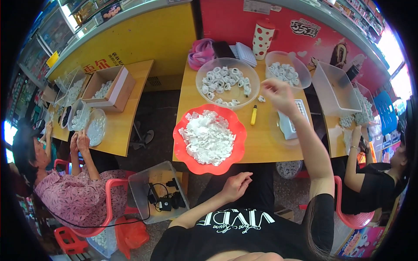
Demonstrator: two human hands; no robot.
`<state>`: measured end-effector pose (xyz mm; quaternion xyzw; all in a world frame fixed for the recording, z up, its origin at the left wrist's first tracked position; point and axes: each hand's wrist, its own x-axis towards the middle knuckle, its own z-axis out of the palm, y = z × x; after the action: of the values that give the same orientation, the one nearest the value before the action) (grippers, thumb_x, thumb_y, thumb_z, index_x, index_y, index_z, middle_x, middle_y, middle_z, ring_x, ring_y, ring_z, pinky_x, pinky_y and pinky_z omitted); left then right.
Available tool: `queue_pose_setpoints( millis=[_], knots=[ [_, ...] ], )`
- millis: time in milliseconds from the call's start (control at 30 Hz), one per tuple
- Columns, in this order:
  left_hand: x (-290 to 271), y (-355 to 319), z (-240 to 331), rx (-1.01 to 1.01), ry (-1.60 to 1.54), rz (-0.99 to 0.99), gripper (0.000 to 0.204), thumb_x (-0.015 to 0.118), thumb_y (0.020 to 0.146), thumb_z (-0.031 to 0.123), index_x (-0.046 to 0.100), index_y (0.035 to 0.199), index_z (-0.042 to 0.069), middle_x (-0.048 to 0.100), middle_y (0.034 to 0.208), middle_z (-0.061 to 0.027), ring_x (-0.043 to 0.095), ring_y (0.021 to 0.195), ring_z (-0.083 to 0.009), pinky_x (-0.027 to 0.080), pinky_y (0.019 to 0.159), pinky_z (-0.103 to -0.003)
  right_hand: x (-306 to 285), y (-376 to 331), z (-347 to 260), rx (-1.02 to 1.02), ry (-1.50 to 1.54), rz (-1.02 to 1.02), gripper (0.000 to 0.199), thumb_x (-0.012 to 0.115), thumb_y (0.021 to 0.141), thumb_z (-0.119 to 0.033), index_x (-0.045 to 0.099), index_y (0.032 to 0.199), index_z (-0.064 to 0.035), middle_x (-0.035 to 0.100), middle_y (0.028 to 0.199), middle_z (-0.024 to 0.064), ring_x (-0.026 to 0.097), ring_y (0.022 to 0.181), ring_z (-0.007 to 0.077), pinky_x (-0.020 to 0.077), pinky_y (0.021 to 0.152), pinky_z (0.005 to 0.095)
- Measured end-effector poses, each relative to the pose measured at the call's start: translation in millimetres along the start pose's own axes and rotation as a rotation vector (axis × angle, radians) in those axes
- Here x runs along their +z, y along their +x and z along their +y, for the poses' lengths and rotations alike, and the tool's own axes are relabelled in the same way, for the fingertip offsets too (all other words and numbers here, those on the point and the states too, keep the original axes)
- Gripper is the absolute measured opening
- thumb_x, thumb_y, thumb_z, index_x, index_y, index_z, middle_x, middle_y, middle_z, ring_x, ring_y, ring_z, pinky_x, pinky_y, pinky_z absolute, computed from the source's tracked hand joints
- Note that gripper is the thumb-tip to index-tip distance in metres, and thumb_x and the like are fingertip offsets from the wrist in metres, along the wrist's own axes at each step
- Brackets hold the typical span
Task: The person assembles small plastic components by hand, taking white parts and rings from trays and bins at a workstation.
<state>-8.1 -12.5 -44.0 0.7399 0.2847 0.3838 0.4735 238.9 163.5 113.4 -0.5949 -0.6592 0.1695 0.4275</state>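
My right hand [281, 95] reaches over the table, between two clear bowls, with its fingers bent together; whether anything sits between the fingertips is hidden. Just below it lies a small white plastic part [261, 99]. To its left, the large clear bowl [200, 89] holds white ring-shaped parts with dark bits. My left hand [237, 186] hangs over my lap below the table edge, fingers loosely bent and somewhat apart, with nothing visible in it. Near it, a red scalloped bowl [179, 150] is heaped with small white plastic pieces [209, 137]. A yellow screwdriver-like tool [254, 115] lies on the table.
A white tray [287, 126] sits under my right forearm. Behind are another clear bowl [306, 78] of white parts, a polka-dot tumbler [263, 41] and a pink cloth [201, 53]. A plastic bin [143, 185] with black adapters stands on the floor. People work at both side tables.
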Motion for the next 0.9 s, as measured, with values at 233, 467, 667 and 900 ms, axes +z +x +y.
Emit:
queue_pose_setpoints(
  millis=[233,467,667,900],
  knots=[
    [-3.2,2.3,-2.5,0.08,-0.006,-0.071,0.024,0.061,0.087,0.003,0.055,0.11,0.001,0.062,0.084,-0.0136,0.065,0.073,-0.0288,0.051,0.061,-0.035,89.8,53.3,9.7,-0.179,-0.448,-0.311,0.026,0.064,0.072,-0.007,0.067,0.098,-0.0054,0.066,0.094,0.0178,0.064,0.091,0.0318,0.0516,0.075,0.0414],
    [-4.1,6.0,-0.9,0.098,-0.032,-0.083,0.024,0.061,0.087,0.003,0.056,0.11,0.001,0.061,0.082,-0.0129,0.064,0.071,-0.0293,0.05,0.06,-0.036,134.3,93.4,31.3,0.005,-0.762,-0.425,0.024,0.058,0.071,-0.008,0.067,0.093,-0.0044,0.066,0.095,0.0182,0.061,0.098,0.0345,0.0491,0.082,0.0423],
    [-4.7,3.1,-6.2,0.07,-0.036,-0.123,0.026,0.061,0.086,0.001,0.056,0.111,0.0,0.062,0.083,-0.0132,0.064,0.071,-0.0267,0.051,0.062,-0.034,84.3,46.3,9.8,-0.337,-0.474,-0.152,0.018,0.062,0.073,-0.007,0.065,0.09,-0.0038,0.065,0.095,0.0136,0.062,0.091,0.0326,0.0492,0.076,0.04],
    [-15.0,10.1,11.1,-0.368,-0.56,-0.18,0.029,0.054,0.095,0.009,0.052,0.124,0.005,0.066,0.098,-0.0081,0.063,0.076,-0.0143,0.049,0.064,-0.024,18.7,-94.6,-61.1,-0.391,-0.108,-0.026,0.038,0.08,0.062,-0.004,0.064,0.097,-0.003,0.066,0.091,0.0108,0.062,0.082,0.028,0.0478,0.073,0.0363]
  ],
)
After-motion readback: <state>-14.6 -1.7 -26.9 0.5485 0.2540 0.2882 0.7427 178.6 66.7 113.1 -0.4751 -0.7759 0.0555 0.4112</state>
